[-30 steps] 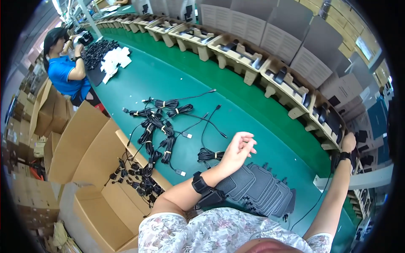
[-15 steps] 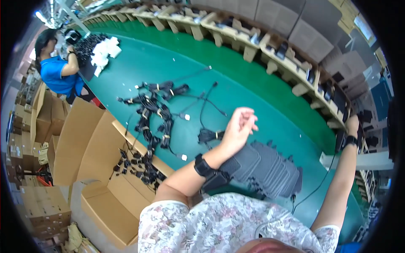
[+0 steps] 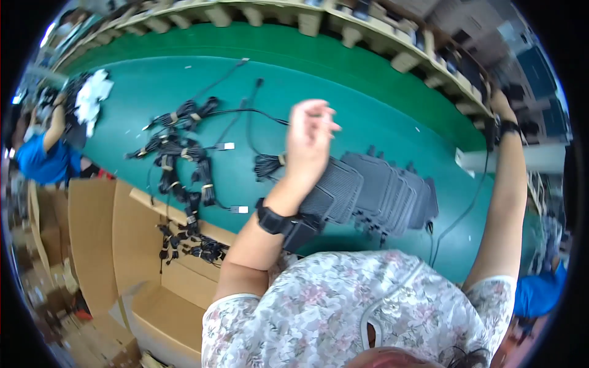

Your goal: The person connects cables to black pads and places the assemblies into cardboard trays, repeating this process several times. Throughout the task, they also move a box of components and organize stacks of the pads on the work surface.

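Note:
My left hand (image 3: 311, 138) is raised over the green table (image 3: 362, 116), palm up with loosely bent fingers; nothing shows in it. Below its wrist lie overlapping dark grey flat ribbed panels (image 3: 386, 193). A bundled black cable (image 3: 268, 165) is just left of that hand. Farther left spreads a heap of tied black cables (image 3: 178, 156), some with white plugs. My right arm stretches to the far right, where my right hand (image 3: 503, 105) reaches the shelf edge. Its fingers are hidden. Beside it is a black object (image 3: 490, 132), and a thin black cable (image 3: 471, 211) runs down to the table.
A cardboard shelf (image 3: 362, 27) with small dark items curves along the table's far side. An open cardboard box (image 3: 178, 306) stands at the table's near left edge, with cables hanging into it. One person in blue (image 3: 46, 153) works at far left, another blue sleeve (image 3: 540, 291) shows at right.
The whole view has shifted, so the table and cables sit farther left. My left hand appears higher in the picture, still loosely bent. My right hand stays at the shelf.

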`<state>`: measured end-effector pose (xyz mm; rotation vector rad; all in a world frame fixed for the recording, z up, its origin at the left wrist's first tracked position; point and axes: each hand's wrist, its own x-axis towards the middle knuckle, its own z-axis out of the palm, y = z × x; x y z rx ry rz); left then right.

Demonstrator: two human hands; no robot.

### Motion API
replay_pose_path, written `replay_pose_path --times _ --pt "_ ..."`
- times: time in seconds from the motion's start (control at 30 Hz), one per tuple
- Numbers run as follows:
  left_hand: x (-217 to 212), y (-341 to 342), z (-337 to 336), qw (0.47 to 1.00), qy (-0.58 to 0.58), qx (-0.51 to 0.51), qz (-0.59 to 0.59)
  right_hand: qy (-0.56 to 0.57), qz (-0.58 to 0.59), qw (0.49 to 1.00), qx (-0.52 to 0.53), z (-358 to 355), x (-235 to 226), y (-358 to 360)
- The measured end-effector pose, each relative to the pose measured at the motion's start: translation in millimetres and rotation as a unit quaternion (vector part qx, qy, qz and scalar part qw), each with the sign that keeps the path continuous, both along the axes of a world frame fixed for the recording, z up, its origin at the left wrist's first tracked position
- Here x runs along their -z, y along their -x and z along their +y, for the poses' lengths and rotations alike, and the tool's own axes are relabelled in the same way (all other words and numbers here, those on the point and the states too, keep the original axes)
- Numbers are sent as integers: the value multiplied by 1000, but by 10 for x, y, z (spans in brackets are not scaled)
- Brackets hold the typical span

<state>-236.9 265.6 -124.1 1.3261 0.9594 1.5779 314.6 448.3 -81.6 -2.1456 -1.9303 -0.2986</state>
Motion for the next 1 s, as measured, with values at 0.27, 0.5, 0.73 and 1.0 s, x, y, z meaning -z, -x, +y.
replay_pose_path --times 0.27,0.5,0.73,1.0 --pt "-157 232 145 999 -14 -18 49 64 -165 974 139 -87 -287 654" --pt "-360 485 -20 929 -83 -57 356 -235 -287 921 -116 -722 -392 1836" --pt "-208 915 -210 786 -101 -115 599 -140 -72 932 -325 -1415 -297 2968" --pt "33 872 89 782 -190 -157 573 -157 109 859 -474 -1597 -199 3726"
